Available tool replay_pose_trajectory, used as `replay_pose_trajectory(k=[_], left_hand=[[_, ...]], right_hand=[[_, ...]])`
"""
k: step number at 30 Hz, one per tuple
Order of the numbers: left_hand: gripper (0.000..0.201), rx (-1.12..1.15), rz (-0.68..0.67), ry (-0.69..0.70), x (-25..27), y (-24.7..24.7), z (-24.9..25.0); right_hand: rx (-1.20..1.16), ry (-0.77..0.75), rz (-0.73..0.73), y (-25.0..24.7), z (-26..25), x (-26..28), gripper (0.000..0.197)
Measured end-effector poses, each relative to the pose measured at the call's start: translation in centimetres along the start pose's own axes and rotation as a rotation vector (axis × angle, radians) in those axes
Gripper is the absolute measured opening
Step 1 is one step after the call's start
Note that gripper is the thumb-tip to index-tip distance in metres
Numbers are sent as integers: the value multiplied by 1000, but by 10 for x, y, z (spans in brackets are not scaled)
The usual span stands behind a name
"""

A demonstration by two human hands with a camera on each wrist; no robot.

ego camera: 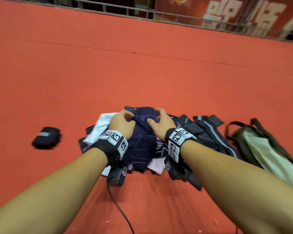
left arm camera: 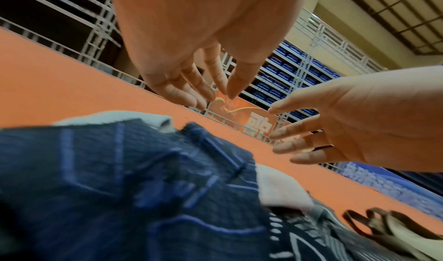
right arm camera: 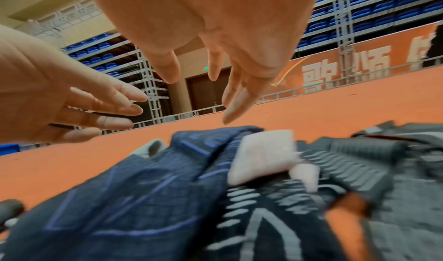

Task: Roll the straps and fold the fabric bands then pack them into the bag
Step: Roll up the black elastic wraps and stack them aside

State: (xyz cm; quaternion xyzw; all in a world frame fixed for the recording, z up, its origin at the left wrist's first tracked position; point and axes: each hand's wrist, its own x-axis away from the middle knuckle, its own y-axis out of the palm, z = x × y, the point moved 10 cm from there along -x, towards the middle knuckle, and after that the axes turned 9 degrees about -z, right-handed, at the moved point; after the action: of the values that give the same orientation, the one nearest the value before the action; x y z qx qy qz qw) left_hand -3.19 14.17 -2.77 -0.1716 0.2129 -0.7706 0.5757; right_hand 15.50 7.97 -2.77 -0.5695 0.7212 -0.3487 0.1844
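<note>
Fabric bands (ego camera: 142,132) heaped on orange floor (ego camera: 142,73); left hand (ego camera: 121,124), right hand (ego camera: 161,124) hover above, fingers spread, empty; bag (ego camera: 260,149) right.

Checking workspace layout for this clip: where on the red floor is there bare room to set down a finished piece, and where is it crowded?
Bare red floor runs from the pile to the far railing, and between the rolled black band and the pile. Crowded: right of the pile, dark straps run up to the bag.

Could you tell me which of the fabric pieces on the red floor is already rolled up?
The small black rolled strap with a grey stripe, lying alone on the floor left of the loose pile; everything else is still flat and tangled.
</note>
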Motion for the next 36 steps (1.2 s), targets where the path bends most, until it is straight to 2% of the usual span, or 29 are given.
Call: replay_pose_trajectory(k=[6,11,15,18,21,25,28,32,36], left_hand=[[18,-20,-222,90,8,127,55],[26,-73,-300,83,16,201,66],[39,-154,-226,57,16,211,60],[40,-166,-294,40,12,219,46],[38,-138,-337,52,8,221,42],[35,-61,-369,28,5,221,34],[36,-15,-369,29,9,217,34],[39,131,-323,-4,19,207,36],[48,371,-329,-140,30,199,40]], right_hand=[[3,170,58,-80,109,29,51],[-64,290,69,-95,187,43,44],[-138,297,35,-75,212,36,43],[-169,292,-7,-52,212,22,51],[-303,326,-3,-33,214,5,59],[-570,401,60,-21,221,-12,53],[-727,387,140,-28,217,-13,38],[-685,344,230,-53,199,-1,10],[-664,266,279,-74,175,22,26]])
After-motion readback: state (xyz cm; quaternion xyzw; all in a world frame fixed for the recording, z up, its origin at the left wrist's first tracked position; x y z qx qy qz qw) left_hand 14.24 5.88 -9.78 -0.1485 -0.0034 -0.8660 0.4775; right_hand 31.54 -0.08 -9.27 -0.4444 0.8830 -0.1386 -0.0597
